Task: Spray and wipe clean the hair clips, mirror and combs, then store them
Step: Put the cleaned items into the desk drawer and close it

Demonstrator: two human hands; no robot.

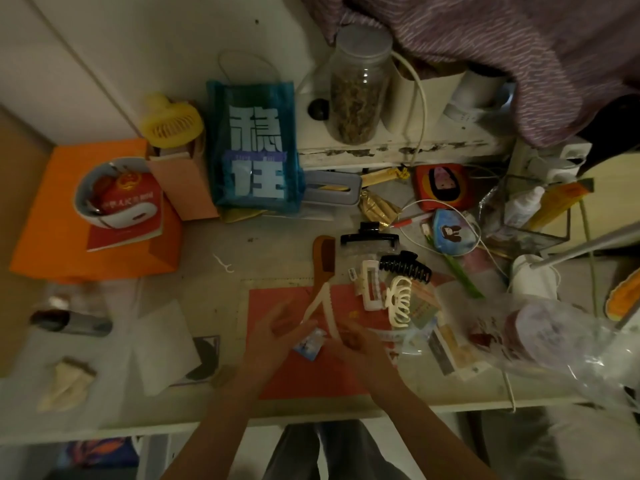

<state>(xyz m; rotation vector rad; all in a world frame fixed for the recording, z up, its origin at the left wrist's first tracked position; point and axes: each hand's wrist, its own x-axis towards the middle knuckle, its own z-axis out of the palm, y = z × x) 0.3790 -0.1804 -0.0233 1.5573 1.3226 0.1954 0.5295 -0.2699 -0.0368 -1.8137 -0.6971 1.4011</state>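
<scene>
A mat (311, 375) lies near the table's (214, 407) front edge. Both hands meet over it, the left hand (273, 336) left of the right hand (353, 341), a long clip (323, 308) between them. Just beyond stands a comb (323, 258), with claw clips (398, 299) to its right. Far behind the comb stands a bag (254, 150), a jar (358, 88) on a shelf to its right. A box (52, 237) sits far left, a booklet (133, 209) on it. A tissue (162, 344) lies left of the mat.
</scene>
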